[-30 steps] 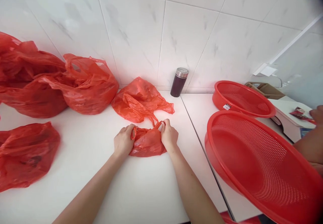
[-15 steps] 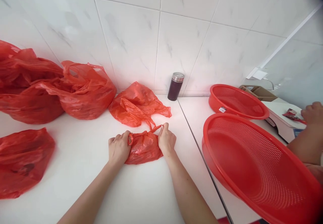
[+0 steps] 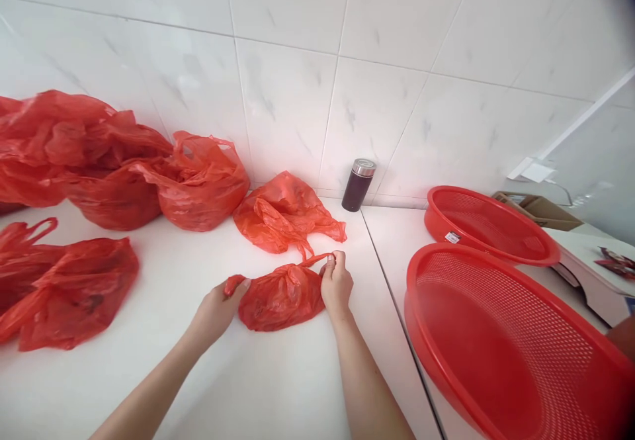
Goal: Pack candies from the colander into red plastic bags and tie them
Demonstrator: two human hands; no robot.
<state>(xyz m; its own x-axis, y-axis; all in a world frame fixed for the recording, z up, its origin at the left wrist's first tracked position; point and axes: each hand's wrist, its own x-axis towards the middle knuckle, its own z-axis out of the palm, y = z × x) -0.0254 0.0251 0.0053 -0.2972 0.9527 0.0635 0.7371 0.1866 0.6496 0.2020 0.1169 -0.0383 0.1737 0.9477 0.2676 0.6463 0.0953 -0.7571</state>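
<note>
A small filled red plastic bag point(image 3: 282, 300) lies on the white table between my hands, its top gathered and wrinkled. My left hand point(image 3: 218, 308) pinches a bunched handle at the bag's left end. With my right hand point(image 3: 337, 284) I grip a thin stretched strip of the plastic at its upper right. What the bag contains is hidden by the red film. Just behind it rests a loose, crumpled red bag point(image 3: 288, 208), apparently flat and light.
Full red bags point(image 3: 203, 182) crowd the back left, with another bag point(image 3: 84, 294) nearer on the left. A dark flask point(image 3: 358, 187) stands by the tiled wall. Two red baskets point(image 3: 414, 294) occupy the right, beside a white scale point(image 3: 585, 274) and a cardboard box point(image 3: 540, 212).
My left hand has drawn away leftward, pulling the bag's handle outward. My right hand keeps its grip. The view has turned left, and the other person's hand has left the frame.
</note>
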